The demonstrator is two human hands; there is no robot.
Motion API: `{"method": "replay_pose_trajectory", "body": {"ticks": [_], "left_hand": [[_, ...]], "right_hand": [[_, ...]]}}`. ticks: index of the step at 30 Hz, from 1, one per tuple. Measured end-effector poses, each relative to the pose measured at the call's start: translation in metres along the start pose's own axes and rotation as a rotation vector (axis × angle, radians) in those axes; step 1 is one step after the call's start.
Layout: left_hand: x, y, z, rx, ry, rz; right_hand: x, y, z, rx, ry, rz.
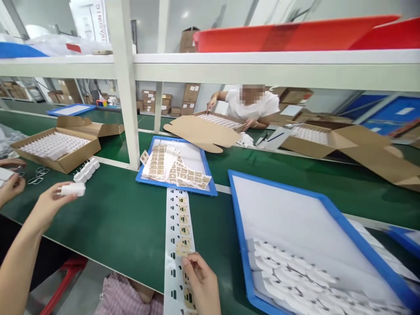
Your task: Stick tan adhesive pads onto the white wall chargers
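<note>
My left hand [49, 203] stretches out to the left and grips a small white plastic housing [72, 189] between thumb and fingers, above the green table. Just beyond it stands a row of similar white parts [87, 169]. In front of me my right hand [202, 282] pinches the edge of a tan adhesive sticker [184, 249] over a long white backing strip [170, 262]. The strip carries a column of such stickers and small black pieces. It runs up to a blue-rimmed tray [211, 191] with a pile of sticker sheets [173, 168].
A large blue-rimmed tray [238, 218] at the right holds many white parts. An open carton [70, 157] of white pieces sits at the left, near a co-worker's hands [15, 188]. Another person [252, 107] works across the table. A shelf post [127, 109] rises ahead.
</note>
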State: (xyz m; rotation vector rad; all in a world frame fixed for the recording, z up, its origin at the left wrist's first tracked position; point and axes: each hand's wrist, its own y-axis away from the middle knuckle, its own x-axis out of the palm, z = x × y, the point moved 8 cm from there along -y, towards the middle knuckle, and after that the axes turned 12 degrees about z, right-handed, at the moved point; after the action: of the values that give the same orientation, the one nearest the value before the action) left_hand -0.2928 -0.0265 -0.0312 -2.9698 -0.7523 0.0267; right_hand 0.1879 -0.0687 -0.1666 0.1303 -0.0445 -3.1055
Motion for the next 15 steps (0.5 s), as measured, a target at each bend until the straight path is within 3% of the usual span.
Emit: {"method": "replay_pose_trajectory", "body": {"ticks": [3, 5, 7, 9, 12, 15], "left_hand": [[0.066, 0.058, 0.037, -0.083, 0.199, 0.214], [0.128, 0.103, 0.059, -0.151, 0.339, 0.384], [0.194, 0.147, 0.068, -0.186, 0.516, 0.606], [0.239, 0.181, 0.07, -0.198, 0.592, 0.749], [0.264, 0.209, 0.067, -0.252, 0.582, 0.872], [0.257, 0.214, 0.05, -0.166, 0.368, 1.036]], "right_hand": [[-0.002, 0.002, 0.021, -0.026, -0.095, -0.107], [0.002, 0.006, 0.049, -0.083, -0.177, -0.179], [0.008, 0.011, 0.079, -0.172, -0.293, -0.242], [0.013, 0.015, 0.102, -0.251, -0.383, -0.299], [0.017, 0.023, 0.118, -0.295, -0.411, -0.369], [0.018, 0.032, 0.118, -0.32, -0.366, -0.423]]}}
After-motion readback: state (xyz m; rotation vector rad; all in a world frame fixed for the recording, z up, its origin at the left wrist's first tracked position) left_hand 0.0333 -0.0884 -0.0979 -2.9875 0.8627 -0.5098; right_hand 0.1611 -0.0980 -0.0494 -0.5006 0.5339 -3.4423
